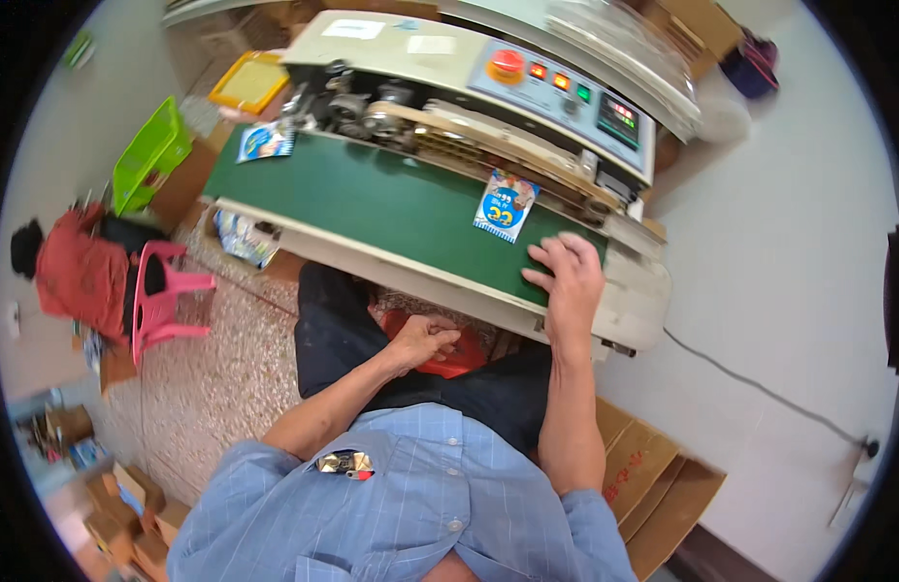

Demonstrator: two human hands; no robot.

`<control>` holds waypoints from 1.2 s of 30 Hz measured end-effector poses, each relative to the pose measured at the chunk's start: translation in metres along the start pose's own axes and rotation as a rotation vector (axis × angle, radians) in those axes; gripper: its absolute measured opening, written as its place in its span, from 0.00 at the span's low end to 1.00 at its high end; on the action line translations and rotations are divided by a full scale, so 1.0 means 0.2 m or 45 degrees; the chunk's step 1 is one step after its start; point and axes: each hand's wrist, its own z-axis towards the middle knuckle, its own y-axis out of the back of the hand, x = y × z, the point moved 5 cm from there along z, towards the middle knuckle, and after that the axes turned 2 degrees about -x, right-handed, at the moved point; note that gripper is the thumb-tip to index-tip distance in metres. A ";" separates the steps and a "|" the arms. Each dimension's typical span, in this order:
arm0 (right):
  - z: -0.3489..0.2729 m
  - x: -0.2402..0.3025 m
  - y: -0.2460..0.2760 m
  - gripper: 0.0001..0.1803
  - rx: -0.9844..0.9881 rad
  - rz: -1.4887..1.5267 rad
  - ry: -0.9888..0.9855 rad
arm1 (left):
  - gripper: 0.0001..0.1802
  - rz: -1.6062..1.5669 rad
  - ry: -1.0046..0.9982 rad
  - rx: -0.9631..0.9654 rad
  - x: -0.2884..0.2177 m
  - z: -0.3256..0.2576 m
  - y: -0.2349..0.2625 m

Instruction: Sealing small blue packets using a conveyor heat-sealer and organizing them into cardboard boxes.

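A small blue-and-white packet (507, 206) lies on the green conveyor belt (372, 199) of a sealing machine, beneath its sealing bar. To the right of that packet, my right hand (569, 276) hovers at the belt's right end, open, its fingers apart and bent with nothing in them. My left hand (425, 341) rests over my lap in front of the machine, its fingers loosely curled together around nothing visible. Another blue-and-white packet (266, 142) lies at the belt's far left end.
The machine's control panel (566, 87) has a red knob and lit displays. At left stand a green basket (150, 155), a yellow tray (249, 81) and a pink chair (158, 301). An open cardboard box (663, 485) is by my right side. A cable (760, 383) runs along the right wall.
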 end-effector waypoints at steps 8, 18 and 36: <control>-0.43 -0.31 -0.08 0.08 0.319 -0.252 -0.019 | 0.17 0.734 -0.248 -0.392 0.50 0.24 0.18; -0.64 -0.68 -0.14 0.08 0.713 -0.569 -0.189 | 0.15 0.205 0.042 -0.417 0.53 0.22 0.22; -0.63 -0.86 -0.48 0.08 1.044 -0.856 -0.335 | 0.15 0.263 -0.162 -0.669 0.61 0.38 0.33</control>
